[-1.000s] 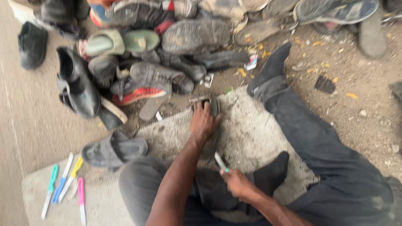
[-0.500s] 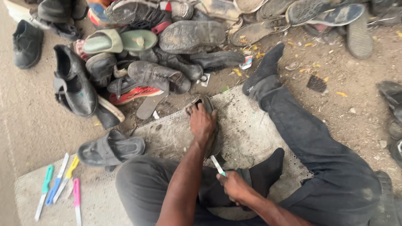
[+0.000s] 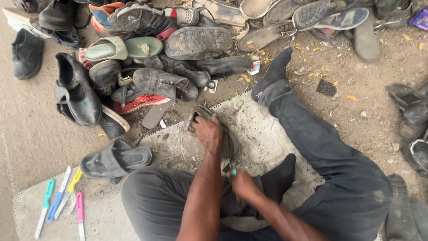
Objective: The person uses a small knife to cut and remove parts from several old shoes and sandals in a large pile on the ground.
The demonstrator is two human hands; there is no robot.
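Left hand: I had my left hand [image 3: 208, 132] pressed palm-down and clamped on the worn shoe [image 3: 225, 136], fingers curled over its top.
Right hand: my right hand [image 3: 243, 184] was closed tight around a small knife [image 3: 232, 170], only a bit of its green handle showing by the shoe's near end.
Shoe: it lay on the pale mat [image 3: 258, 129], between my legs, just ahead of my bent knee.
Near left: a grey sandal [image 3: 116, 159] sat on the mat's edge; a row of coloured knives [image 3: 60, 201] lay beside it.
Beyond: a pile of old shoes [image 3: 147, 53] covered the dirt ground [image 3: 370, 89].
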